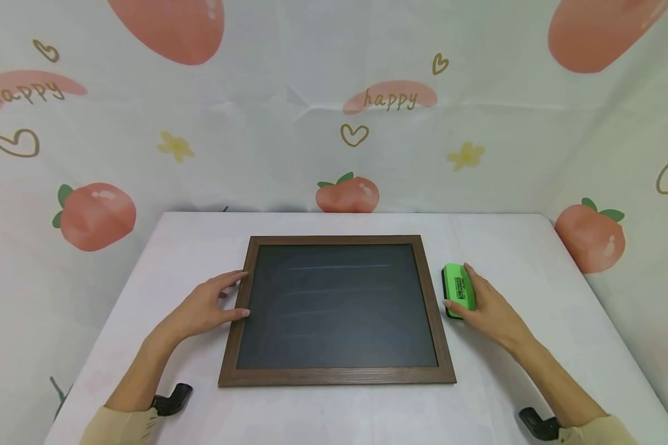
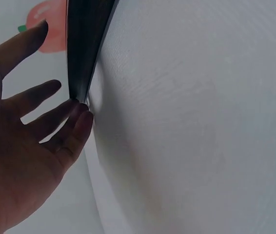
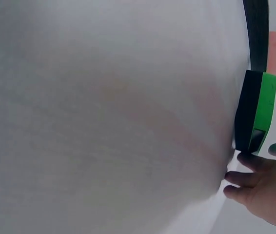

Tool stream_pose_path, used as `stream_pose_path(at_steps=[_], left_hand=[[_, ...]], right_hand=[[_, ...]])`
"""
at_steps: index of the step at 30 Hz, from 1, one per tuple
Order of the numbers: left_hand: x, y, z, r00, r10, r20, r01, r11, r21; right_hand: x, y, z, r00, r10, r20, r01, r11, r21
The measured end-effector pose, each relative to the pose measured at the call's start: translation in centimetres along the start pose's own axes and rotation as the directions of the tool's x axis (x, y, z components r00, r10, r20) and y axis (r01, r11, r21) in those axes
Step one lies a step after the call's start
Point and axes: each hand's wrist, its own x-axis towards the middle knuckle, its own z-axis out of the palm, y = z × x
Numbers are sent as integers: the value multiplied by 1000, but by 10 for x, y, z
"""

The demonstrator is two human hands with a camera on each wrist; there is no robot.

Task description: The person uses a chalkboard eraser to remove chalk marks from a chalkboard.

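A blackboard [image 1: 336,309] in a brown wooden frame lies on the white table, with several faint streaks across its dark surface. My left hand [image 1: 200,306] rests at the left side of the frame, thumb and forefinger spread along it; the left wrist view shows its loosely bent fingers [image 2: 82,126] at the frame's corner. Right of the board, a green board eraser [image 1: 461,288] with dark print lies on its black underside. Around it my right hand [image 1: 492,312] is spread, thumb and forefinger at its edges. In the right wrist view, its other fingers [image 3: 250,163] come up to the eraser's end.
The white table [image 1: 334,414] ends at a fabric backdrop [image 1: 278,123] printed with peaches, hearts and flowers. A black piece is on each wrist, one at the left [image 1: 172,400] and one at the right [image 1: 537,425].
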Motion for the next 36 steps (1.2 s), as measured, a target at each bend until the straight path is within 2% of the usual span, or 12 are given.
stream_pose_path(at_steps=[5,11,18,29,36], left_hand=[[5,-3,0,1000,23,21,-22,1000,-14],[11,-6,-4,998,20,66,-17,999,-46],[15,-8,-8,995,41,96,-31,994,-106],[17,-8,-7,993,42,114,-29,993,-113],[17,-9,-5,994,45,100,-32,992,-121]], right_hand=[[2,-2,3,1000,-2,-25,2,1000,-23],[7,-7,4,999,11,-39,-12,1000,-28],[9,-11,6,995,-3,-99,-3,998,-55],[8,-13,0,994,96,-47,-94,995,44],[10,-10,-2,985,123,-118,-111,988,104]])
